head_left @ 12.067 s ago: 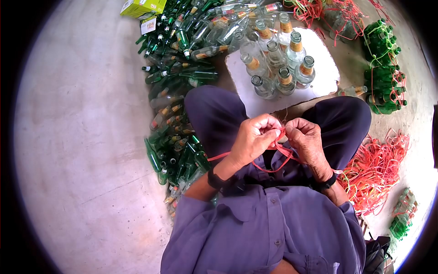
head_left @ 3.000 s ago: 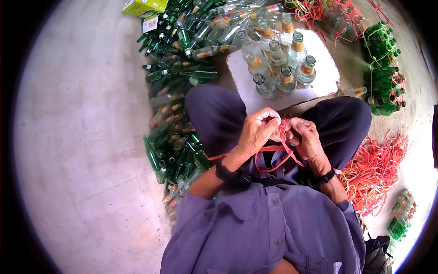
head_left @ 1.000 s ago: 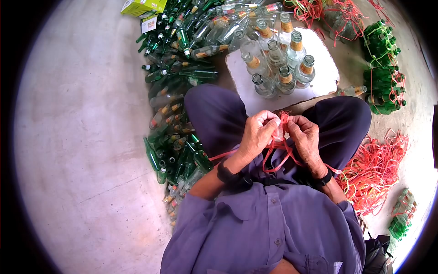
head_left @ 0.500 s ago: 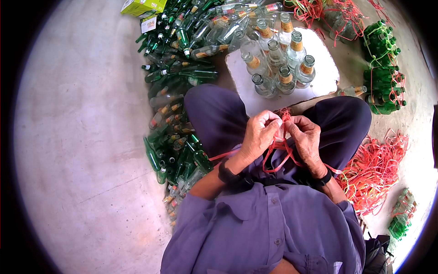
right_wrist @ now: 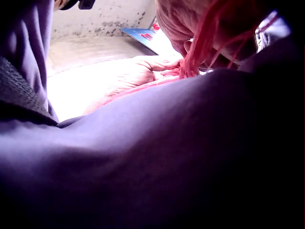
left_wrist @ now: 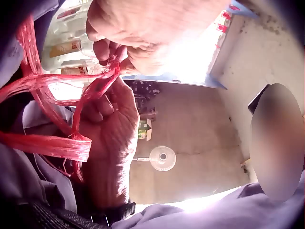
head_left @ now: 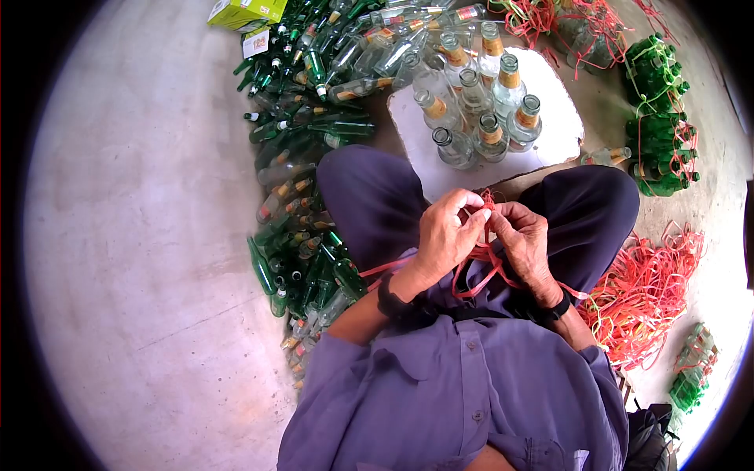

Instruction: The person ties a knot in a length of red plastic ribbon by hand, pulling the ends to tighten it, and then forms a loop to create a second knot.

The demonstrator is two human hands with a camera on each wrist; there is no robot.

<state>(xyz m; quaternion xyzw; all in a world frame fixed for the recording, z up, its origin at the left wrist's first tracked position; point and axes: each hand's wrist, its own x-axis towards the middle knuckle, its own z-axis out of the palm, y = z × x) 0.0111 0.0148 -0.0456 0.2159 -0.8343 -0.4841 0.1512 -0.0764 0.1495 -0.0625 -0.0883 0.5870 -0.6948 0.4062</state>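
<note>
Over the lap, the left hand (head_left: 446, 239) pinches red plastic ribbon (head_left: 488, 206) between thumb and forefinger. Close beside it, the right hand (head_left: 525, 245) pinches the same ribbon at a bunched, knotted part. Loops of the ribbon hang below both hands, and one strand runs left past the left wrist. In the left wrist view the fingertips of both hands meet at a tangle of red ribbon (left_wrist: 81, 95). The right wrist view is largely covered by a purple sleeve (right_wrist: 143, 143), with red ribbon (right_wrist: 198, 50) between the hands above it.
Several clear bottles (head_left: 475, 94) stand on a white board (head_left: 561, 125) ahead. Green and clear bottles (head_left: 338, 129) lie heaped to the left. At right are a pile of red ribbon (head_left: 644, 298) and tied green bottles (head_left: 664, 149). A yellow-green box (head_left: 247, 12) lies at the top left.
Both hands stay over the lap with the ribbon. The left fingertips have shifted slightly right, closer to the right fingertips, and the bunched part sits a little higher than several seconds ago.
</note>
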